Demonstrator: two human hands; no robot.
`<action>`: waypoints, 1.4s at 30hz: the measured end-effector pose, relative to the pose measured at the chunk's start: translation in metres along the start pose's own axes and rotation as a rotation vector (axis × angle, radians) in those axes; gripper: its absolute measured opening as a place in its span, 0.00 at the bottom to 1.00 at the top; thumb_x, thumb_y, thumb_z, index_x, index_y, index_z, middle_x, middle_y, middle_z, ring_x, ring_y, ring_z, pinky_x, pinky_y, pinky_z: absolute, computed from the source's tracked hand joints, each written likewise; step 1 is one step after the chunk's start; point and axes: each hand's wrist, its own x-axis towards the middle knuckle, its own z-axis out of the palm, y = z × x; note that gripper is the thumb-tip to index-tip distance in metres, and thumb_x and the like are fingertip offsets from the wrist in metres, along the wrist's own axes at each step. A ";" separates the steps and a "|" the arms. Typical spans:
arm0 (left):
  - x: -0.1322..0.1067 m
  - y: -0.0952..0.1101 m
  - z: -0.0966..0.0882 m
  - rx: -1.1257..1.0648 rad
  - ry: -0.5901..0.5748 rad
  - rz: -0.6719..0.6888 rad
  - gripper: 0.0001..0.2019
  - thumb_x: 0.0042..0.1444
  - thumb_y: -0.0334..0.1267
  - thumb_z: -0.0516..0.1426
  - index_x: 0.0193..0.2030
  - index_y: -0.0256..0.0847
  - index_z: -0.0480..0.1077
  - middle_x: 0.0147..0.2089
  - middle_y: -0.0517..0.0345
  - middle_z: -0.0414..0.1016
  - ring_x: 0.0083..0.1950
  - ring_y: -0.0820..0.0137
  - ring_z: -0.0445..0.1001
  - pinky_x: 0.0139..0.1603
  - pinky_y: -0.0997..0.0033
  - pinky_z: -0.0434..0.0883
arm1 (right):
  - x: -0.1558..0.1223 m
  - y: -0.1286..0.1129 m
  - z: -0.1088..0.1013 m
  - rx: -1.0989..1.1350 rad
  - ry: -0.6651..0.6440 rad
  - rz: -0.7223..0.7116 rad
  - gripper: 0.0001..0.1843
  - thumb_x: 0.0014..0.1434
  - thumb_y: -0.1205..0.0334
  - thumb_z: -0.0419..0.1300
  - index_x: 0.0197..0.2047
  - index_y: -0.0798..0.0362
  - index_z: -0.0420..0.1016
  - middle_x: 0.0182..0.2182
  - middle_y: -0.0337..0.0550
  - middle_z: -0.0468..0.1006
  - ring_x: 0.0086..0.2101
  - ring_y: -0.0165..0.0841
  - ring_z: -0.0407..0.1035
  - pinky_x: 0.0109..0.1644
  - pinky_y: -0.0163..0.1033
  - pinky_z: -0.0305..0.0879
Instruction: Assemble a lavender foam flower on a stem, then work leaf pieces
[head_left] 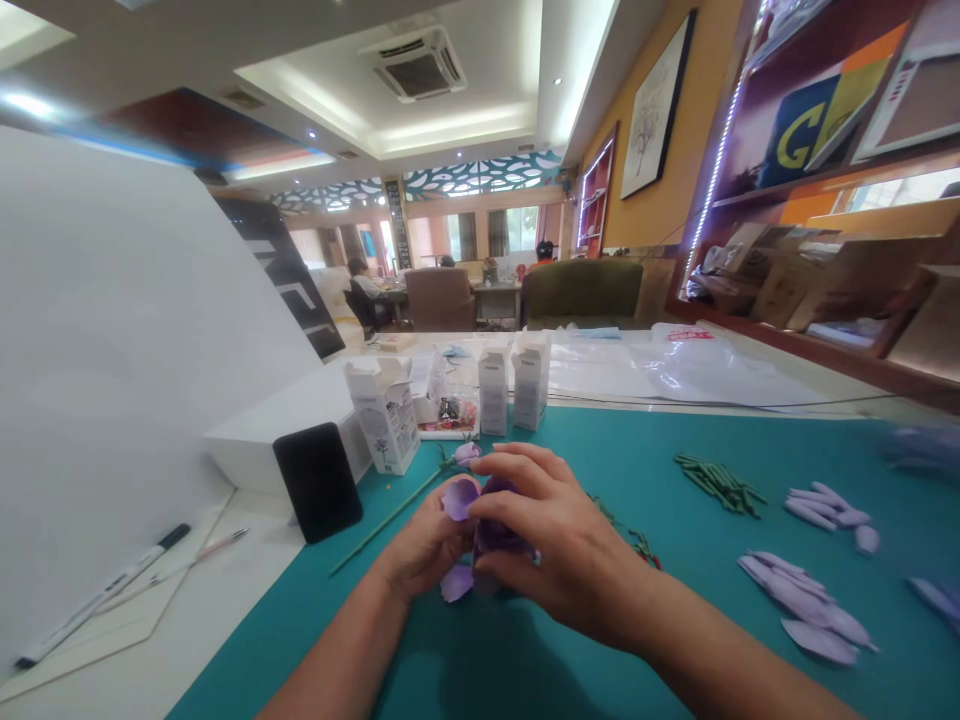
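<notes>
A partly built purple flower (pixel 457 500) with broad curved petals is held between my hands above the green mat. My left hand (pixel 427 545) is closed around its left side. Curled over the right side and top, my right hand (pixel 544 510) grips it with bent fingers and hides much of its middle. One purple petal (pixel 456 583) sticks out below the left fingers. Just behind my hands lies a pale purple rosebud (pixel 466 455) on a long green stem (pixel 390 525). Small green and red pieces (pixel 643 548) show beside my right wrist.
On the green mat (pixel 600 660), green sticks (pixel 720 483) and pale purple petals (pixel 806 605) lie in groups to the right. White boxes (pixel 386 415) stand at the back. A black tablet-like panel (pixel 319 482) leans at left, near a marker (pixel 105 595).
</notes>
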 end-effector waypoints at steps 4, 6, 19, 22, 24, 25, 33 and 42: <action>-0.002 0.004 0.001 -0.069 0.034 0.065 0.17 0.38 0.36 0.69 0.34 0.38 0.68 0.29 0.64 0.69 0.29 0.76 0.68 0.31 0.76 0.65 | 0.002 0.008 -0.014 0.090 0.076 0.100 0.11 0.61 0.65 0.56 0.47 0.50 0.73 0.49 0.47 0.72 0.52 0.39 0.63 0.54 0.49 0.63; -0.004 0.006 0.002 -0.081 0.034 0.057 0.18 0.36 0.35 0.70 0.32 0.39 0.68 0.28 0.65 0.68 0.27 0.77 0.67 0.29 0.78 0.64 | 0.002 0.016 -0.018 0.090 0.133 0.195 0.10 0.63 0.66 0.52 0.44 0.50 0.73 0.44 0.47 0.74 0.47 0.38 0.66 0.49 0.46 0.66; -0.006 0.004 0.004 -0.009 -0.010 -0.009 0.20 0.33 0.38 0.71 0.30 0.38 0.65 0.27 0.63 0.68 0.27 0.76 0.67 0.27 0.77 0.63 | -0.001 0.035 -0.007 0.225 0.062 0.335 0.13 0.63 0.65 0.51 0.45 0.50 0.75 0.40 0.44 0.77 0.43 0.35 0.69 0.46 0.44 0.66; -0.005 0.003 0.008 0.032 -0.045 -0.079 0.17 0.34 0.34 0.69 0.30 0.38 0.66 0.26 0.65 0.66 0.26 0.77 0.65 0.27 0.78 0.62 | 0.000 0.028 -0.008 0.248 0.009 0.284 0.13 0.63 0.66 0.51 0.44 0.50 0.76 0.42 0.44 0.77 0.44 0.35 0.67 0.48 0.44 0.66; -0.003 0.002 0.011 0.093 -0.086 -0.152 0.15 0.35 0.30 0.67 0.31 0.37 0.68 0.25 0.65 0.66 0.25 0.78 0.64 0.27 0.78 0.60 | 0.001 0.022 -0.008 0.245 -0.069 0.276 0.13 0.64 0.66 0.52 0.42 0.50 0.78 0.40 0.44 0.77 0.43 0.35 0.67 0.46 0.43 0.66; -0.002 0.002 0.012 0.129 -0.111 -0.185 0.14 0.34 0.27 0.65 0.30 0.37 0.69 0.24 0.66 0.66 0.25 0.78 0.64 0.27 0.78 0.59 | 0.002 0.020 -0.008 0.236 -0.112 0.277 0.13 0.64 0.66 0.52 0.42 0.50 0.78 0.39 0.44 0.78 0.42 0.35 0.67 0.46 0.43 0.66; -0.004 0.001 0.018 0.218 -0.192 -0.256 0.12 0.34 0.23 0.58 0.29 0.37 0.71 0.25 0.66 0.68 0.26 0.77 0.65 0.28 0.77 0.60 | 0.004 0.015 -0.009 0.185 -0.296 0.291 0.12 0.61 0.71 0.56 0.37 0.49 0.80 0.32 0.39 0.77 0.38 0.33 0.66 0.42 0.38 0.62; -0.003 0.003 0.018 0.171 -0.157 -0.290 0.15 0.33 0.23 0.58 0.31 0.37 0.71 0.25 0.64 0.69 0.26 0.77 0.66 0.27 0.78 0.60 | 0.002 0.015 -0.009 0.185 -0.274 0.264 0.11 0.61 0.71 0.56 0.37 0.49 0.79 0.32 0.40 0.77 0.38 0.33 0.67 0.42 0.40 0.63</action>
